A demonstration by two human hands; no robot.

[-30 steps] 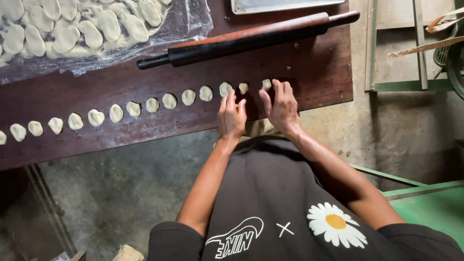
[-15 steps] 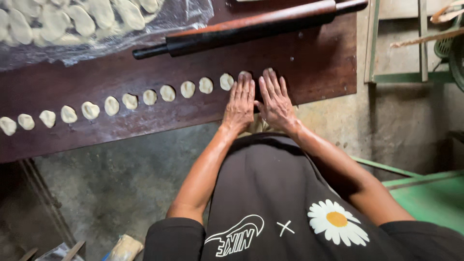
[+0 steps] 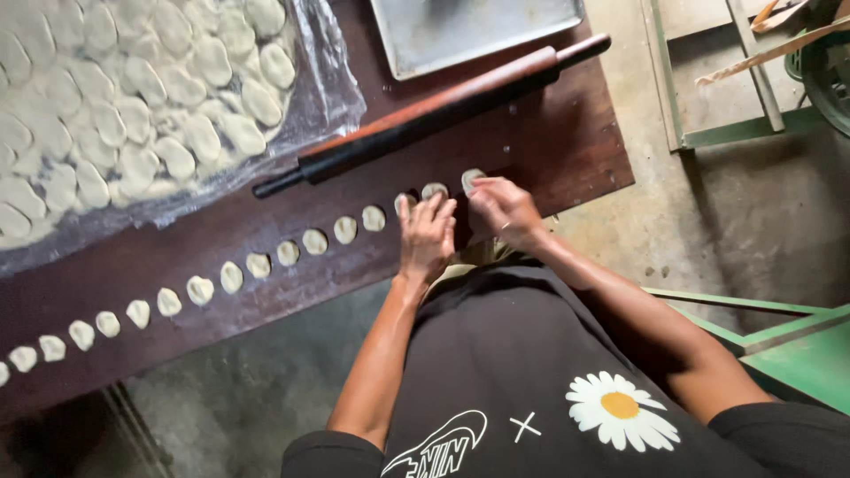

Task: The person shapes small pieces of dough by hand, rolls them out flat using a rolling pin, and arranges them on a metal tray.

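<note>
A long row of small pale dough pieces (image 3: 266,265) runs along the dark wooden table (image 3: 549,150). My left hand (image 3: 427,237) lies flat, fingers together, pressing on the pieces near the row's right end. My right hand (image 3: 501,209) is beside it, fingertips pinching the last dough piece (image 3: 470,180). A piece (image 3: 434,190) peeks out just above my left fingers.
A dark wooden rolling pin (image 3: 434,113) lies diagonally behind the row. Several shaped dough pieces sit on a clear plastic sheet (image 3: 142,115) at the upper left. A metal tray (image 3: 478,31) is at the top. A green metal frame (image 3: 779,345) stands at the right over the concrete floor.
Both hands were flat side by side on the row's right end. Now my right hand has lifted and curled its fingers onto the end piece. The view has shifted.
</note>
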